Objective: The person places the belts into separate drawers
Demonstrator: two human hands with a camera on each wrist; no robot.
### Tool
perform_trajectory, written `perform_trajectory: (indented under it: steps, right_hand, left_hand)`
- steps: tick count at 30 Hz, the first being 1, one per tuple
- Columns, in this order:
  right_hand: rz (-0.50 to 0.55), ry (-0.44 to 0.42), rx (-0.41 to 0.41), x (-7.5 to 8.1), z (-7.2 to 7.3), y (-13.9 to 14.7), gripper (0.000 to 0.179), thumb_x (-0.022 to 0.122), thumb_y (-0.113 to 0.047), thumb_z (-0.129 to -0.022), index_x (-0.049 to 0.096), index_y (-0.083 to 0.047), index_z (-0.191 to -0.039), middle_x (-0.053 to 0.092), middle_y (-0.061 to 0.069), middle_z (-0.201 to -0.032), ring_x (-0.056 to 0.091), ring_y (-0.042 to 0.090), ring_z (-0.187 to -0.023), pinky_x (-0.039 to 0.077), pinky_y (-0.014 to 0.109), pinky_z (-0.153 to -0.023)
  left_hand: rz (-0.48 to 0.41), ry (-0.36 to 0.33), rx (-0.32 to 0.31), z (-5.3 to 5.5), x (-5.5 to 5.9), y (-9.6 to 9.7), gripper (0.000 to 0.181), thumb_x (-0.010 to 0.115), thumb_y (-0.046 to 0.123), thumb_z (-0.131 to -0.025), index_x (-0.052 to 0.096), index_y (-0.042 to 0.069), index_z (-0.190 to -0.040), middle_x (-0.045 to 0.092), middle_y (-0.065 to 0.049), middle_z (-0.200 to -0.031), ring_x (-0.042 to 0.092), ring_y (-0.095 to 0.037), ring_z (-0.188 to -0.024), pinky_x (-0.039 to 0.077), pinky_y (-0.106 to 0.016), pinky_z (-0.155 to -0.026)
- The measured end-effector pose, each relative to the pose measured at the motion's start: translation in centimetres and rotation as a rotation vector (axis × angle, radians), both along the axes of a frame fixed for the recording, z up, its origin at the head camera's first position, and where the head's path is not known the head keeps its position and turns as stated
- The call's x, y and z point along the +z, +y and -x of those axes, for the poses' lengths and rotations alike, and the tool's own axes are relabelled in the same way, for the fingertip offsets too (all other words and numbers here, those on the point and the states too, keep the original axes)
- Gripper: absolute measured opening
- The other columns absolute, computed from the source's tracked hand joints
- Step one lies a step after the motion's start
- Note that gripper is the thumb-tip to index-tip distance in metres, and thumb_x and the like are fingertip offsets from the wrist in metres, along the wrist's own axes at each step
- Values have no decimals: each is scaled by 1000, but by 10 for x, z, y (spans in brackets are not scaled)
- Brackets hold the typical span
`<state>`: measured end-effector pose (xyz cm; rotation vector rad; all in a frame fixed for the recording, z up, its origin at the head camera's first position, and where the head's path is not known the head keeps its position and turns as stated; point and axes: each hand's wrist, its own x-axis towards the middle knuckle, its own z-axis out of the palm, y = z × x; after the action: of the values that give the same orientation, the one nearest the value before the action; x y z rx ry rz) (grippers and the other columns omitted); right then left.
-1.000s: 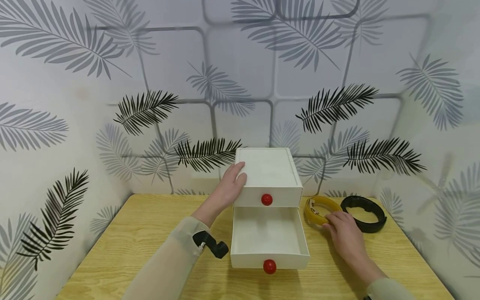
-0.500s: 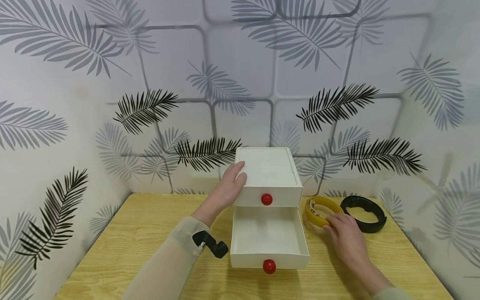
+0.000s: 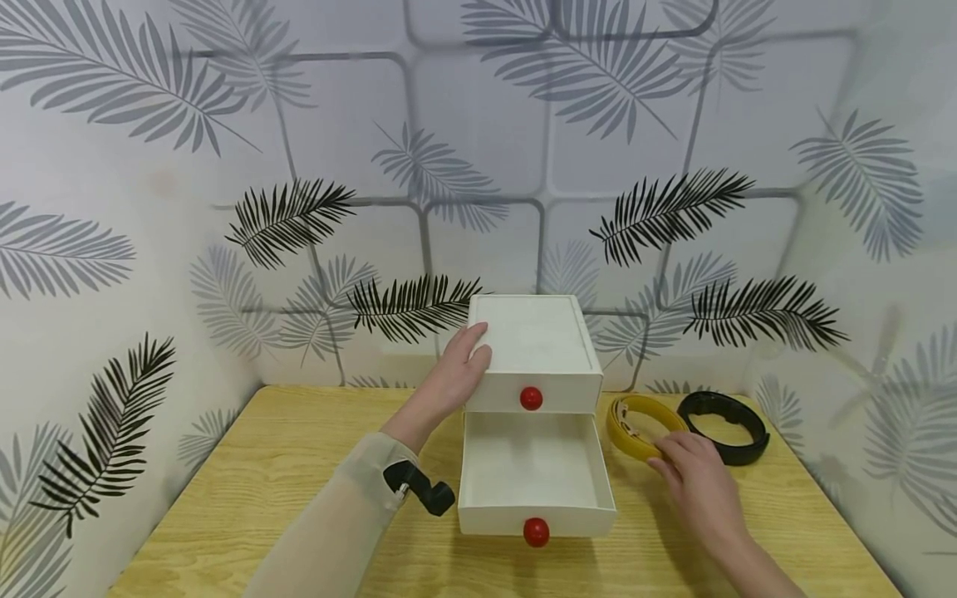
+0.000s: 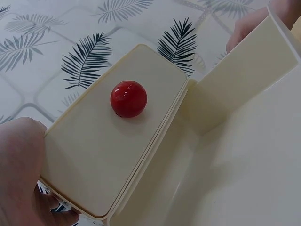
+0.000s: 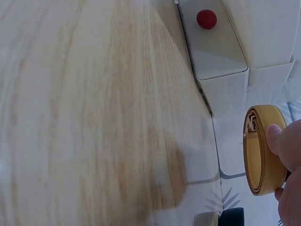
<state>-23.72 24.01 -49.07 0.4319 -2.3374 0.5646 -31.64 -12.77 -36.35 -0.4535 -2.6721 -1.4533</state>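
One wall with a printed leaf pattern [image 3: 478,124] rises behind a yellowish wood-grain tabletop [image 3: 321,465], on which stands a white two-drawer cabinet [image 3: 534,332]. Its lower drawer [image 3: 527,465] is slid out at the front. The left hand [image 3: 459,365] holds the cabinet's upper left edge; the right hand [image 3: 703,486] pinches a coiled yellow belt [image 3: 630,444] by its near right side, right of the cabinet. Just beside that coil lies a coiled black belt [image 3: 740,454]. Each drawer bears a round red knob [image 3: 532,399].
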Motion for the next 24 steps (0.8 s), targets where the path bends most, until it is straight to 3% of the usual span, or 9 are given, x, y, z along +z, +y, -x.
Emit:
perform_trajectory:
  steps: [13, 24]
  right_hand:
    - [5, -70, -36, 10, -20, 2, 28, 90, -6, -89, 82, 2, -115, 76, 17, -114, 64, 45, -116, 57, 65, -90]
    - [12, -33, -16, 18, -32, 3, 27, 91, -5, -87, 82, 0, -111, 76, 14, -113, 65, 42, -114, 57, 64, -88]
  left_hand:
    - [-2, 5, 2, 1, -1, 0, 66, 35, 37, -114, 33, 12, -175, 17, -15, -183, 11, -33, -169, 14, -56, -135]
    - [-2, 12, -2, 1, -1, 0, 66, 35, 36, -113, 33, 11, -174, 17, -17, -183, 13, -35, -169, 16, -58, -134]
